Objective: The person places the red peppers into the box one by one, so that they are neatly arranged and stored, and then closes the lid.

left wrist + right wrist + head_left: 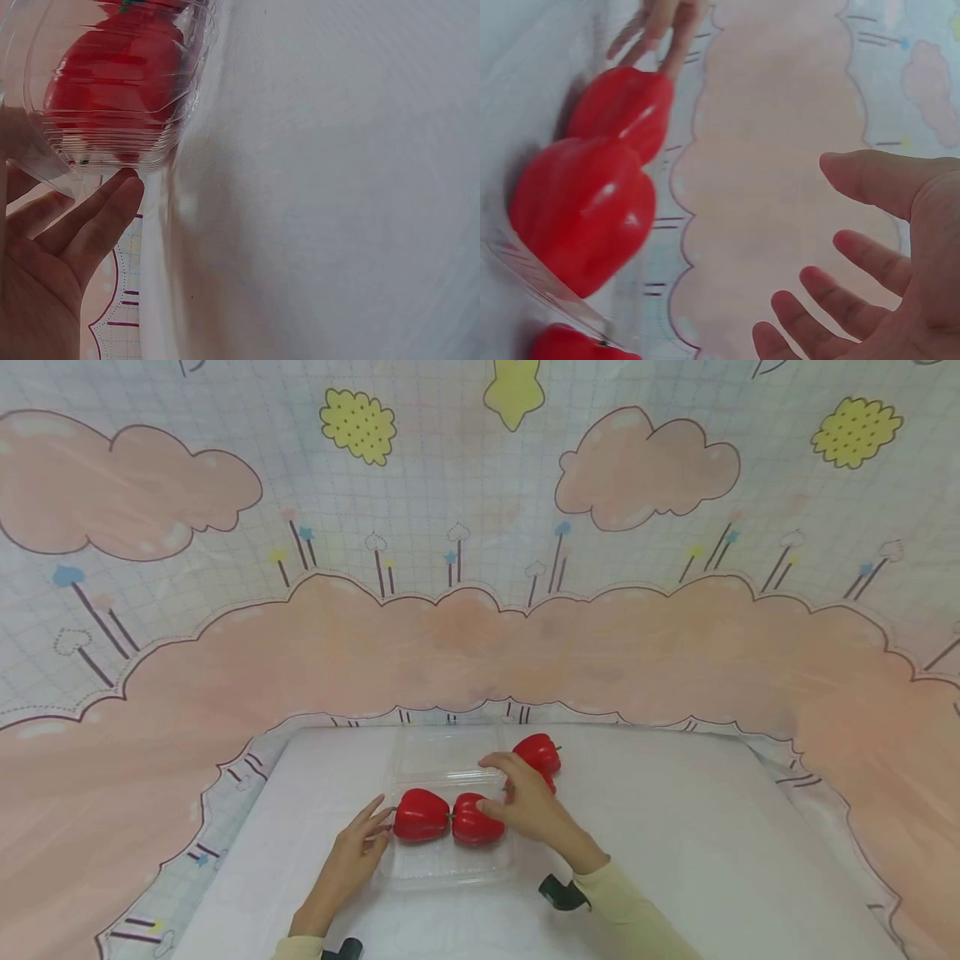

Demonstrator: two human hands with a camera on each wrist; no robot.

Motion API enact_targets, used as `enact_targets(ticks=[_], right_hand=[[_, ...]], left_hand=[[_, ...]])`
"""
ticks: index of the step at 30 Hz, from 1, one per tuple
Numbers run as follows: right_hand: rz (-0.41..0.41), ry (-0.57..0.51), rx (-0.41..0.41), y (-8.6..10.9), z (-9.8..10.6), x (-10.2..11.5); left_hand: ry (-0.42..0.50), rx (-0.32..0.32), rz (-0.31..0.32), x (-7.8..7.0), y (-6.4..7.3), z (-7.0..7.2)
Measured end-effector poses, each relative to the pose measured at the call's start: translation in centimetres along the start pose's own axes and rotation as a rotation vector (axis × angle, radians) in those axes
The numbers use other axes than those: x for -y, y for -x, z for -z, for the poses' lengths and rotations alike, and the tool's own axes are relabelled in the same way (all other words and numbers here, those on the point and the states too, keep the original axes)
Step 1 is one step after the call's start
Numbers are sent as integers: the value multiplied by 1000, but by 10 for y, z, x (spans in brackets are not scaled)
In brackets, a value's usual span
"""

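A clear plastic clamshell box lies on the white table with its lid folded back. Two red peppers lie in it side by side, one on the left and one on the right. My left hand rests its straight fingers against the box's left wall, with the left pepper showing through. My right hand hovers over the box's right side with spread, relaxed fingers, holding nothing. A third red pepper lies outside, just behind that hand.
The white table top runs wide to the right and left of the box. A pink cloud-print cloth hangs behind and around it. Black wrist mounts sit on both forearms.
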State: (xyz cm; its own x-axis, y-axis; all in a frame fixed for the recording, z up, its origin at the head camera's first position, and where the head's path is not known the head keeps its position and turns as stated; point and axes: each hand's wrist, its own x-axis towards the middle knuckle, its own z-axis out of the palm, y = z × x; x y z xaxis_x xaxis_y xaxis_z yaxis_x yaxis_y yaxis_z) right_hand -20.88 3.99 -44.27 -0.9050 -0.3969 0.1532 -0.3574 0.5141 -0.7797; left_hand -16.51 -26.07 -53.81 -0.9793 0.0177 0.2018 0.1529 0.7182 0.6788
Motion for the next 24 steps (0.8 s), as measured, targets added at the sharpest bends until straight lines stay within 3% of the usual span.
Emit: enact_targets(ticks=[6, 12, 24], right_hand=[[19, -8, -39, 7, 11, 5], [27, 4, -58, 11, 18, 1], [-46, 28, -67, 17, 31, -19]], left_hand=[[13, 29, 33, 1, 0, 1], [19, 28, 23, 1, 0, 2], [26, 23, 13, 0, 0, 1]])
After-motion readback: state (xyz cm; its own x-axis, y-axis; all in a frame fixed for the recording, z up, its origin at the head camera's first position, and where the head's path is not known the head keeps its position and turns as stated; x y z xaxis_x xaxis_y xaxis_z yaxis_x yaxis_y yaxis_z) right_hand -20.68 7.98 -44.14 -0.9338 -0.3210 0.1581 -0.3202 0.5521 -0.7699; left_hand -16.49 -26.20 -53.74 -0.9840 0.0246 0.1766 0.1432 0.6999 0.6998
